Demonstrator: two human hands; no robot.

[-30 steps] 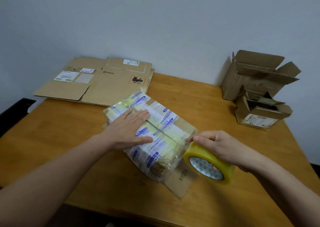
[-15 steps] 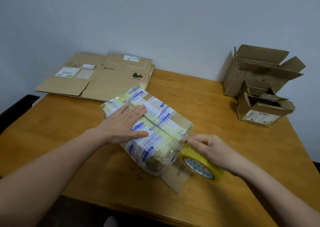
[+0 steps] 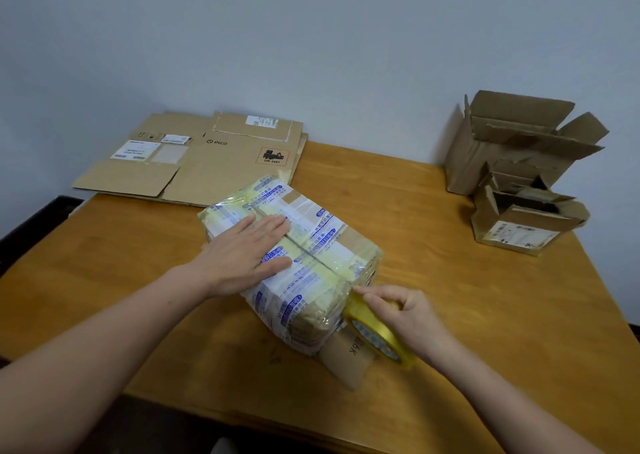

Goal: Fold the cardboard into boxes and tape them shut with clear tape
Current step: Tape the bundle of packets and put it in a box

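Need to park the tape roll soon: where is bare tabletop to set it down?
Bare table lies between the taped box and the two open boxes, and on the left between the flat cardboard and the near edge. Crowded at the box's near end, where the right hand holds the tape roll.

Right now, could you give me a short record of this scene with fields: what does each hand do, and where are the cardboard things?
left hand: lies flat on top of the taped box, fingers straight
right hand: grips the tape roll at the box's near right end
taped box: middle of the table, one brown flap sticking out beneath it
flat cardboard: unfolded, far left
open boxes: larger box far right, smaller box in front of it, flaps unclosed
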